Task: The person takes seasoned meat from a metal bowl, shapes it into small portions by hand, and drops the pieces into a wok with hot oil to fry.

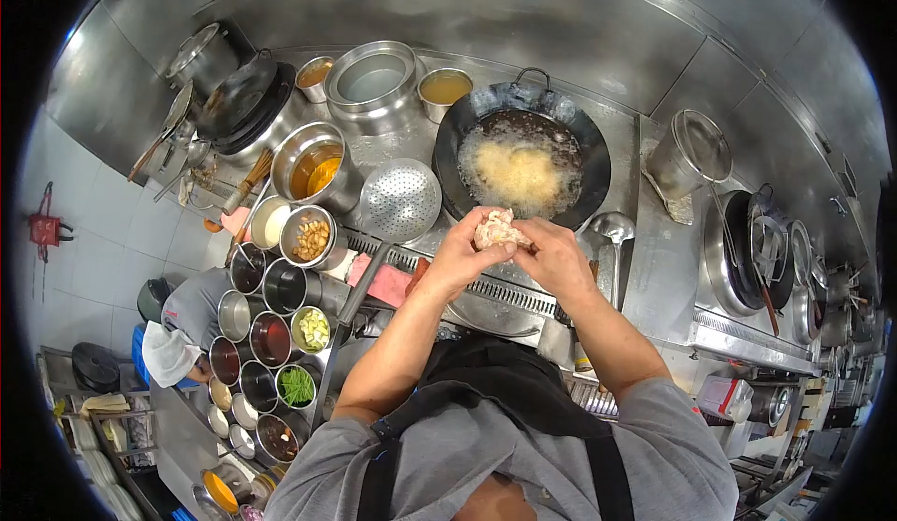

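Wall [579, 16]: steel panels are running along the far side.
Wok [595, 161]: it is holding pale food [519, 171] frothing in liquid.
Lump [500, 229]: it is sitting by the wok's near rim.
Left hand [462, 252]: gripping its left side, thumb resting near.
Right hand [561, 255]: gripping its right side with bent fingers.
Texture: looking soft, moist and light, probably slipping or tearing under hard pinching.
Hold: cupping both sides is likely serving better than squeezing.

forearms [400, 332]: bare, angled inward | left hand [458, 259]: cupped (thumb pointing inward) | right hand [561, 261]: close beside it, curled
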`<state>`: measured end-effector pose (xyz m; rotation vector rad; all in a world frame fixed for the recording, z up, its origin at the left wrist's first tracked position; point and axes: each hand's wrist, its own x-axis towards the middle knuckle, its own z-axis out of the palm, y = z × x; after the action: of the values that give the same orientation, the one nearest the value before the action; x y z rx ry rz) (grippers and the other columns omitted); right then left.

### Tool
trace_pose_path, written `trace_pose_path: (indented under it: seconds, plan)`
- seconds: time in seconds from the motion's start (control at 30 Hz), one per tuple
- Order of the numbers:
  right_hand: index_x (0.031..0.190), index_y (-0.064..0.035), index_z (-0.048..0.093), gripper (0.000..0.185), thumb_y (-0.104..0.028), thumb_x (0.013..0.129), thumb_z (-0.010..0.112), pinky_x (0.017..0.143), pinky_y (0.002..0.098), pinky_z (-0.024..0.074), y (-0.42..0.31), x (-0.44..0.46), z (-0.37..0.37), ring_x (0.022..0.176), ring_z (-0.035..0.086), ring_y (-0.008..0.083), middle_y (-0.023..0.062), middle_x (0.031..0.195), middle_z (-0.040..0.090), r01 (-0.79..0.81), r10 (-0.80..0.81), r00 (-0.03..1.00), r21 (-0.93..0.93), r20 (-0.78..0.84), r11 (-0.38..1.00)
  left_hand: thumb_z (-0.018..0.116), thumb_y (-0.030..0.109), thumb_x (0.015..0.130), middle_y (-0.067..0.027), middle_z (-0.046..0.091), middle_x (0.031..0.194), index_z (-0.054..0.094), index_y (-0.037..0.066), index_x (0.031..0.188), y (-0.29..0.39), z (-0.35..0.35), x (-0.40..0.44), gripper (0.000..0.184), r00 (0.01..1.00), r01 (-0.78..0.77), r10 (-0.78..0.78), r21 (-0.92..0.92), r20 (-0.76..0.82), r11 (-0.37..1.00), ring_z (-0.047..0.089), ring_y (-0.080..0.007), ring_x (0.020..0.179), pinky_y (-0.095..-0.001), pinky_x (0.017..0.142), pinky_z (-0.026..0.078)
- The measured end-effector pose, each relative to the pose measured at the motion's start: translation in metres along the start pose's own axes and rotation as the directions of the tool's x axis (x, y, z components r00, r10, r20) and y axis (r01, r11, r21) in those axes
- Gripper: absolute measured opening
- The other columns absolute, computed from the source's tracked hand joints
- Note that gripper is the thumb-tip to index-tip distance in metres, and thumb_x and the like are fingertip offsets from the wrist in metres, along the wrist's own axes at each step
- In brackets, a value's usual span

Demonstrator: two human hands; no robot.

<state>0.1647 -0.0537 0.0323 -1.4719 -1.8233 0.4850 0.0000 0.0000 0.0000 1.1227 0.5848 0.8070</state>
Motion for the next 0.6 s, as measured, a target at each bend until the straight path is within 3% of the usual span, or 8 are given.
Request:
trace_pose_path:
  seconds: [0.1,0.2,0.23,0.27,0.3,0.37,0.47,0.6]
  plan:
    - [0.104,0.0004,0.063,0.032,-0.008,0.074,0.069,0.069,0.0395,0.0512,0.005,-0.001,0.006,0.080,0.063,0.0373,0.0176,0.094,0.065,0.033,-0.033,0.999,-0.018,0.008,0.999,0.071,0.005,0.080,-0.0040,0.059,0.103,0.052,0.003,0.121,-0.002,0.000,-0.002,0.046,0.996,-0.042,0.047,0.073,-0.073,0.996,0.057,-0.0100,0.094,-0.0234,0.082,0.047]
    - [0.102,0.0012,0.063,0.027,-0.006,0.077,0.067,0.064,0.0350,0.0513,0.011,-0.002,0.013,0.075,0.066,0.0282,0.0140,0.090,0.067,-0.003,0.005,1.000,0.108,-0.025,0.994,0.070,0.003,0.080,-0.0034,0.061,0.096,0.054,0.001,0.115,-0.004,-0.008,0.000,0.038,0.997,0.036,-0.033,0.055,-0.069,0.998,0.059,-0.0100,0.086,-0.0239,0.072,0.050]
    - [0.100,0.0019,0.063,0.023,-0.006,0.079,0.067,0.063,0.0323,0.0510,0.016,-0.003,0.015,0.074,0.066,0.0231,0.0125,0.089,0.068,-0.225,0.214,0.974,0.330,0.068,0.917,0.068,0.001,0.081,-0.0035,0.061,0.094,0.055,0.002,0.112,-0.006,-0.009,0.000,0.033,0.992,0.067,-0.071,-0.044,-0.103,0.997,0.060,-0.0107,0.083,-0.0243,0.068,0.050]
    - [0.098,0.0026,0.064,0.020,-0.005,0.080,0.066,0.061,0.0296,0.0506,0.022,-0.003,0.016,0.074,0.066,0.0180,0.0110,0.088,0.068,-0.432,0.384,0.901,0.506,0.202,0.747,0.066,0.000,0.082,-0.0037,0.062,0.092,0.056,0.002,0.108,-0.007,-0.010,0.002,0.028,0.985,0.091,-0.110,-0.144,-0.132,0.985,0.061,-0.0113,0.081,-0.0247,0.064,0.051]
    - [0.098,0.0026,0.064,0.020,-0.005,0.080,0.066,0.061,0.0296,0.0506,0.027,-0.006,0.019,0.074,0.066,0.0180,0.0110,0.088,0.068,-0.433,0.385,0.900,0.506,0.204,0.746,0.066,0.000,0.082,-0.0037,0.062,0.092,0.056,0.002,0.108,-0.008,-0.011,0.001,0.028,0.985,0.092,-0.112,-0.145,-0.133,0.985,0.061,-0.0113,0.081,-0.0247,0.064,0.051]
    - [0.099,0.0033,0.063,0.020,-0.005,0.082,0.067,0.060,0.0254,0.0502,0.035,-0.011,0.025,0.077,0.065,0.0123,0.0091,0.088,0.067,-0.405,0.410,0.886,0.794,0.217,0.453,0.063,-0.002,0.084,-0.0051,0.062,0.093,0.055,0.003,0.106,-0.008,-0.014,0.001,0.024,0.977,0.049,-0.104,-0.281,-0.186,0.959,0.062,-0.0132,0.079,-0.0256,0.060,0.051]
    - [0.106,0.0027,0.058,0.030,-0.004,0.079,0.070,0.060,0.0274,0.0521,0.042,-0.014,0.037,0.076,0.066,0.0167,0.0103,0.088,0.067,-0.342,0.442,0.880,0.877,0.173,0.339,0.062,0.000,0.085,-0.0057,0.062,0.094,0.054,0.003,0.106,0.000,-0.016,0.000,0.023,0.982,0.049,-0.106,-0.329,-0.157,0.943,0.063,-0.0141,0.082,-0.0265,0.065,0.052]
    - [0.113,0.0010,0.052,0.042,-0.004,0.077,0.073,0.056,0.0261,0.0496,0.033,-0.015,0.050,0.073,0.065,0.0153,0.0090,0.087,0.065,-0.332,0.393,0.904,0.856,0.169,0.396,0.062,0.001,0.086,-0.0058,0.061,0.095,0.053,0.003,0.109,-0.005,-0.013,0.004,0.025,0.985,0.033,-0.099,-0.401,-0.144,0.916,0.062,-0.0141,0.086,-0.0273,0.072,0.051]
